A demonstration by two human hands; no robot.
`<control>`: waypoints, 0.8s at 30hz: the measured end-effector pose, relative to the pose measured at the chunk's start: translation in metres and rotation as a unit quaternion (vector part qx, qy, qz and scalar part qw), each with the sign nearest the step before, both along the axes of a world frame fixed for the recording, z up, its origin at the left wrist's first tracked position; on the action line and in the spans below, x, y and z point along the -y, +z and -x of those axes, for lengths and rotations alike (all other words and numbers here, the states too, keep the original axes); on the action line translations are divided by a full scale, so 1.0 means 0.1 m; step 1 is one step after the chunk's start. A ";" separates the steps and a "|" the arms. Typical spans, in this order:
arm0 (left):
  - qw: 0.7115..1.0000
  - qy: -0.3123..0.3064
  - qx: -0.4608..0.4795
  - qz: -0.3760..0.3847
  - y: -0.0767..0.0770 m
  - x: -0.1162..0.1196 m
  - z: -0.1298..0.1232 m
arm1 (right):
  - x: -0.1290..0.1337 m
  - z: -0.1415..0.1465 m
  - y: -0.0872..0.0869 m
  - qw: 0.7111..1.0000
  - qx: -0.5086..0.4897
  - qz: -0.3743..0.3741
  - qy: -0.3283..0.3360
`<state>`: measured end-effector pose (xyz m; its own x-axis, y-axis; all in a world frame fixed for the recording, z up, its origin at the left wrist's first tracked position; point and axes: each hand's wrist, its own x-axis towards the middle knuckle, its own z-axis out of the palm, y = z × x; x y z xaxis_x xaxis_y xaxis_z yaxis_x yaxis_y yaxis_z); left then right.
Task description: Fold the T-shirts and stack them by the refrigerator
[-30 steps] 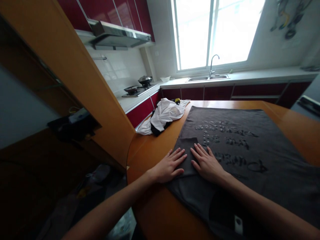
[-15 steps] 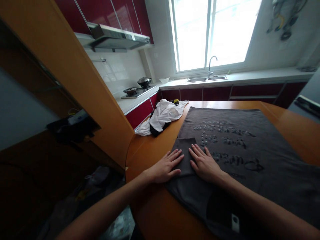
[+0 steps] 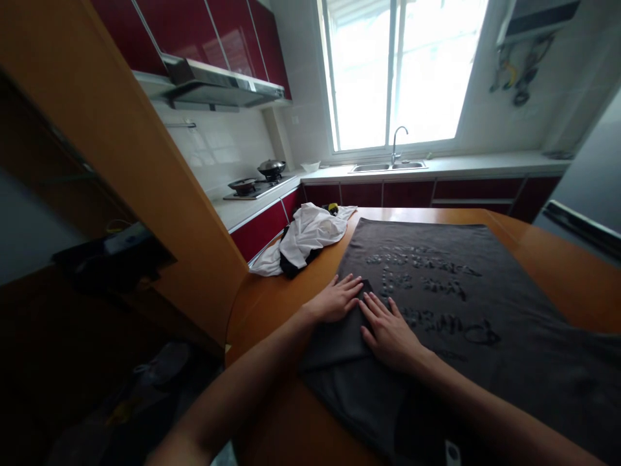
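T-shirt [image 3: 485, 252] (dk grey, prob. light, soft & limp, so it'll crease easily) lies spread just short of worktop's [image 3: 276, 291] far edge. L hand [image 3: 338, 299] & R hand [image 3: 388, 329] rest on its left side, fingers extended, palms down; best hold prob. far hem's corners.

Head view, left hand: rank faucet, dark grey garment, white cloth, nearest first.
From the left hand:
1. Dark grey garment: under the hand, touching it, spreading right.
2. White cloth: beyond the hand, slightly left.
3. Faucet: far back, to the right.
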<state>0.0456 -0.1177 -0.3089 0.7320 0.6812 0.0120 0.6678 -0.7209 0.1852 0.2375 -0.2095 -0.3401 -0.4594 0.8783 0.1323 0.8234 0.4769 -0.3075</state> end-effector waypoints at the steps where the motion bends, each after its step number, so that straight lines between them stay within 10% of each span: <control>1: 1.000 0.003 0.008 -0.007 -0.01 -0.04 -0.03 | 0.00 0.00 0.00 1.000 -0.002 0.001 0.000; 24: 0.999 -0.037 0.026 -0.028 -0.24 -0.24 -0.05 | -0.02 0.01 0.01 1.000 -0.018 0.012 -0.009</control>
<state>0.0503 -0.0935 -0.3330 0.7772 0.6229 0.0888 0.6032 -0.7778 0.1764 0.2367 -0.2073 -0.3390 -0.4392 0.8893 0.1276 0.8199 0.4548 -0.3476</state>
